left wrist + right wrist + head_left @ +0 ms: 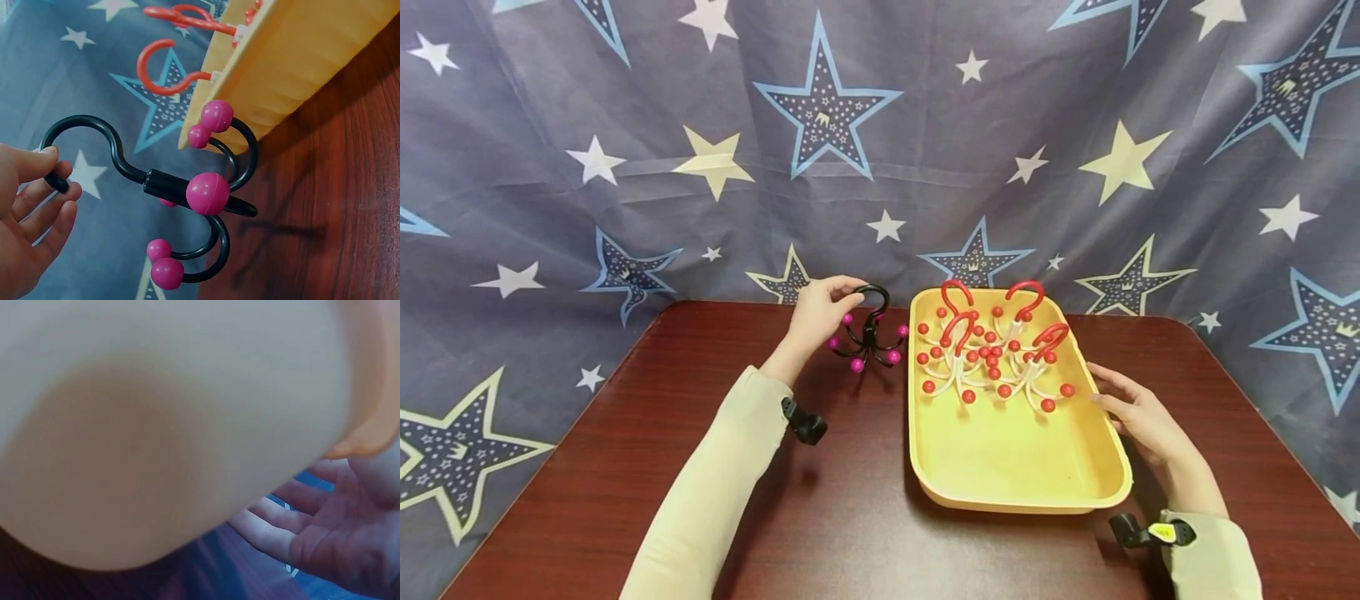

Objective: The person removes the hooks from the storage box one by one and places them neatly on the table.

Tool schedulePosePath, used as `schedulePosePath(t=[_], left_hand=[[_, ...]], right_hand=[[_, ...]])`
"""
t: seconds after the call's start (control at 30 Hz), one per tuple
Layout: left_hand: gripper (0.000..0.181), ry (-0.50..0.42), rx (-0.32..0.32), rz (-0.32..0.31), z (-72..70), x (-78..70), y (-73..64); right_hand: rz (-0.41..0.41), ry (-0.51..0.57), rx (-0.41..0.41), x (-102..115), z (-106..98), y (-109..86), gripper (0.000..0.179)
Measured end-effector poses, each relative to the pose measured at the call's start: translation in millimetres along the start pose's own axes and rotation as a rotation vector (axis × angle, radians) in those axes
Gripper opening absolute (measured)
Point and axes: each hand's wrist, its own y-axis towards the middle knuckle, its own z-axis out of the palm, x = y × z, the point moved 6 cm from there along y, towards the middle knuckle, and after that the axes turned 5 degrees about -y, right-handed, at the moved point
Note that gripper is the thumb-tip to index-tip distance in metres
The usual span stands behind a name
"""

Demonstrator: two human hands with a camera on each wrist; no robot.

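Observation:
My left hand (822,312) pinches the curved hook end of a black multi-arm hook hanger (165,187) between thumb and fingers. Magenta balls tip its curled arms, and it hangs just left of a yellow tray (1015,467). At the tray's right side is my right hand (1142,421), its thumb over the rim and the other fingers along the outside wall. From the right wrist, the tray's blurred outer wall (250,425) fills most of the view. Several white hangers (957,367) with red hooks and red balls stand in the tray's far half.
The dark red-brown wooden table (647,433) lies under everything. A grey star-patterned cloth (850,208) hangs along its back edge and sides. Each wrist carries a small black camera, such as the left camera (805,423).

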Motion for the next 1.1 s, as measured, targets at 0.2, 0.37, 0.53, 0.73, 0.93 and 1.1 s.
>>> schedulePosePath(t=[0.2,0.37,0.53,0.73,0.93,1.1], left_hand=[[0.023,0.020,-0.022,-0.054,7.6,14.2,3.4],[0.024,0.025,-0.037,-0.091,12.6,23.3,2.0],[0.024,0.018,-0.062,-0.121,15.6,30.7,-1.7],[0.028,-0.015,-0.024,-0.093,19.8,26.9,-3.0],[0.039,0.031,0.059,-0.036,28.9,10.5,-0.9],[0.035,0.059,0.081,0.023,39.2,-14.2,-1.3]], right_hand=[[0.017,-0.017,0.005,1,2,0.7,0.062],[0.031,-0.038,0.002,2,2,0.9,0.063],[0.035,-0.049,0.003,3,2,1.1,0.064],[0.042,-0.051,0.001,1,1,0.9,0.064],[0.036,-0.028,0.004,-1,0,0.2,0.064],[0.034,-0.029,0.004,0,0,0.0,0.064]])
